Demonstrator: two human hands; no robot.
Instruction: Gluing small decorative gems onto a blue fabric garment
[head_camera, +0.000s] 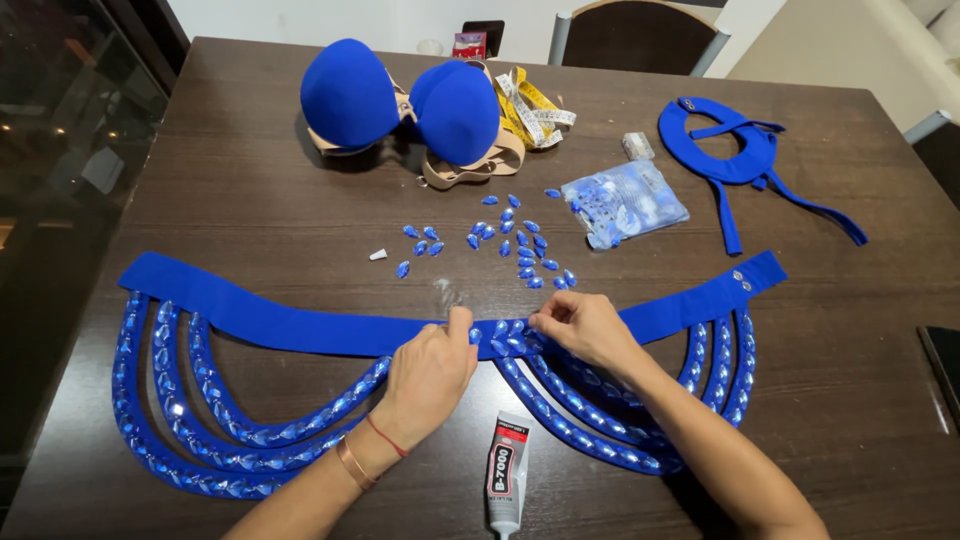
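Left hand (432, 368): we see it resting knuckles-up on the blue fabric band (300, 325), fingertips curled down and pressed on the band's middle, just left of the stone cluster; it pins the cloth and encloses nothing we can make out.
Right hand (583, 325): we see thumb and forefinger pinched together at the cluster's right edge; whether a gem sits between them we cannot tell.
Stone cluster (510, 337): blue gems already set on the band's centre, lying between the two hands and touching both sets of fingertips.
Band axis: the long axis runs left to right across the table (250, 200), parallel to its near edge, sagging slightly at the middle.
Key relation: the loose gems (520, 250) lie beyond the band, toward the far edge, straight ahead of the pinching right hand; we judge the right hand nearer to them.
Draped strands (200, 440): gem-covered loops hang from the band toward the near edge on both sides.
Glue tube (506, 475): lies at the near edge between the forearms, nozzle end nearest us.
Gem bag (625, 203): clear packet right of the loose gems.
Far edge: blue padded cups (400, 100), measuring tape (530, 110).
Far right corner: blue strap piece (745, 160).
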